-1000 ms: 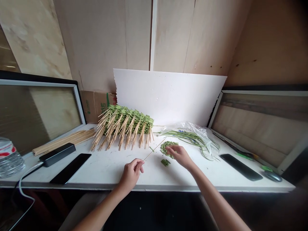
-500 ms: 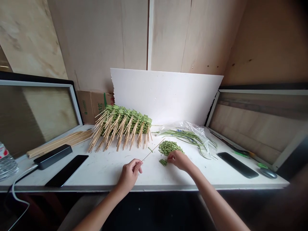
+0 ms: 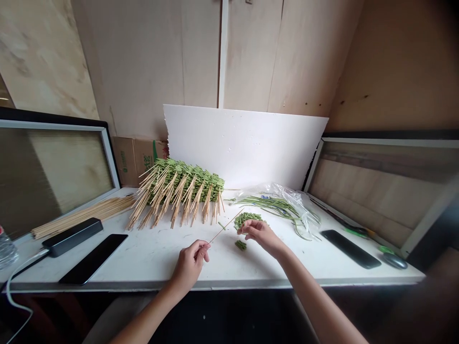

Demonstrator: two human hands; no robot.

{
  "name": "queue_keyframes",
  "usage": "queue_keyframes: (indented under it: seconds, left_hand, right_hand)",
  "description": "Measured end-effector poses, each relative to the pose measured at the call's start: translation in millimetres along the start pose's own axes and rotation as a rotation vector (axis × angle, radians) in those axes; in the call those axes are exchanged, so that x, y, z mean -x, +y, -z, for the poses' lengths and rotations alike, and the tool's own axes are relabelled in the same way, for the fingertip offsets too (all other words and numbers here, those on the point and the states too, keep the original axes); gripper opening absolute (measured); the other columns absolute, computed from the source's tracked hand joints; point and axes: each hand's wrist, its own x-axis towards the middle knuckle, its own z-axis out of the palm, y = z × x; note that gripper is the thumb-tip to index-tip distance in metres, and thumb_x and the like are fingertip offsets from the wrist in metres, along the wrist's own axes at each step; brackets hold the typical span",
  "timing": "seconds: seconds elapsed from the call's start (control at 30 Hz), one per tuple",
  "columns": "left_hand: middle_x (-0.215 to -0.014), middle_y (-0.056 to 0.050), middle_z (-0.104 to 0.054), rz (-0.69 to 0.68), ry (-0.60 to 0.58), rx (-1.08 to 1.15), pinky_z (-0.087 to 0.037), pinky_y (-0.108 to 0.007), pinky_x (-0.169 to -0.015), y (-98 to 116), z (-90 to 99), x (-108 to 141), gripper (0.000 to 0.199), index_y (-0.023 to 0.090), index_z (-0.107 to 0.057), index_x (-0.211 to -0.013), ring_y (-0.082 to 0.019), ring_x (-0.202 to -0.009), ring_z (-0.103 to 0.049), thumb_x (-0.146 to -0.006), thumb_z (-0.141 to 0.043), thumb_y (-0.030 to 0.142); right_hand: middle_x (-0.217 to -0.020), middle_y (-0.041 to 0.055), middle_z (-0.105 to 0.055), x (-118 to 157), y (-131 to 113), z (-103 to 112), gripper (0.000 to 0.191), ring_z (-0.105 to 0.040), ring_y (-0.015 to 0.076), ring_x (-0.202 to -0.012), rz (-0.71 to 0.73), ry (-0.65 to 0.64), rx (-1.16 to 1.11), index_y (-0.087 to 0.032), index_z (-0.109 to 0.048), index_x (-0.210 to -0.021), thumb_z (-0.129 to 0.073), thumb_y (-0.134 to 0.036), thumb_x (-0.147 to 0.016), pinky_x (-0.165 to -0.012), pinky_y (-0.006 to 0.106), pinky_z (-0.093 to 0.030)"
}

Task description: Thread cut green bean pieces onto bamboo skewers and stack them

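Observation:
My left hand [image 3: 190, 263] pinches the lower end of a thin wooden skewer [image 3: 228, 222], which slants up to the right and carries one short green piece [image 3: 222, 225]. Over the near side of a pile of cut green stems [image 3: 247, 217] is my right hand [image 3: 261, 234], its fingertips pressed together; whatever they hold is too small to make out. Just below those fingers a small cluster of green pieces [image 3: 240, 245] lies on the white table [image 3: 229, 272]. Behind, to the left, are stacked skewers loaded with green pieces [image 3: 186, 177].
Bare skewers [image 3: 86, 214], a black box [image 3: 73, 236], a phone [image 3: 93, 258] and a bottle [image 3: 6, 251] are at left. Long green stems [image 3: 272, 204] with a plastic bag [image 3: 287, 196], a dark slab [image 3: 350, 248] and a mouse [image 3: 394, 260] are at right.
My right hand has lifted off the small cluster and moved slightly up and left, over the pile's edge. My left hand still holds the skewer. The view has shifted slightly.

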Motion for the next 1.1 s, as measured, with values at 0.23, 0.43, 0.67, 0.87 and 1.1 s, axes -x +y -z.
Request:
queue_keyframes:
  seconds: [0.23, 0.43, 0.67, 0.87, 1.1]
  left_hand:
    - [-0.065, 0.0, -0.066, -0.002, -0.011, -0.003, -0.04, -0.022, -0.055, -0.5, 0.8, 1.2, 0.034, 0.018, -0.064, -0.091, -0.012, -0.052, -0.053, -0.104, -0.047, 0.044]
    - [-0.064, 0.0, -0.065, -0.001, -0.007, -0.007, -0.04, -0.022, -0.055, -0.1, 0.6, 1.1, 0.033, 0.018, -0.064, -0.091, -0.012, -0.051, -0.053, -0.104, -0.048, 0.043]
    - [-0.065, 0.0, -0.065, -0.047, -0.019, -0.042, -0.043, -0.023, -0.06, -0.6, 1.1, 0.8, 0.034, 0.018, -0.065, -0.092, -0.014, -0.055, -0.056, -0.105, -0.046, 0.043]
    - [-0.066, 0.001, -0.066, -0.049, -0.028, -0.049, -0.043, -0.023, -0.061, -0.4, 1.4, 0.3, 0.034, 0.018, -0.066, -0.092, -0.013, -0.055, -0.056, -0.105, -0.046, 0.042]
    - [-0.064, 0.001, -0.063, -0.046, -0.013, -0.046, -0.043, -0.023, -0.061, 0.0, 1.4, 1.2, 0.033, 0.019, -0.066, -0.092, -0.013, -0.056, -0.056, -0.105, -0.047, 0.042]
  right_hand:
    - [-0.059, -0.0062, -0.054, -4.2, 1.5, 3.1, 0.025, -0.041, 0.0082, -0.05, 0.115, 0.154, -0.236, -0.02, -0.066, -0.08, -0.083, -0.038, -0.078, -0.048, 0.022, -0.03]
    - [-0.09, 0.0047, -0.078, -7.4, -0.1, 7.3, 0.036, -0.072, 0.0205, -0.086, 0.191, 0.315, -0.343, -0.023, -0.075, -0.096, -0.093, -0.037, -0.068, -0.072, 0.029, -0.054]
    - [-0.088, 0.002, -0.077, -12.4, 8.3, 9.6, 0.032, -0.07, 0.0157, -0.078, 0.14, 0.284, -0.386, -0.024, -0.079, -0.087, -0.091, -0.047, -0.07, -0.067, 0.024, -0.056]
    - [-0.088, 0.0007, -0.074, -13.4, 12.8, 7.2, 0.034, -0.067, 0.0129, -0.073, 0.14, 0.257, -0.391, -0.024, -0.08, -0.093, -0.093, -0.043, -0.068, -0.063, 0.022, -0.055]
    - [-0.1, 0.0056, -0.078, -9.0, 7.1, 2.8, 0.029, -0.072, 0.0181, -0.088, 0.1, 0.247, -0.423, -0.021, -0.082, -0.097, -0.089, -0.039, -0.076, -0.06, 0.021, -0.055]
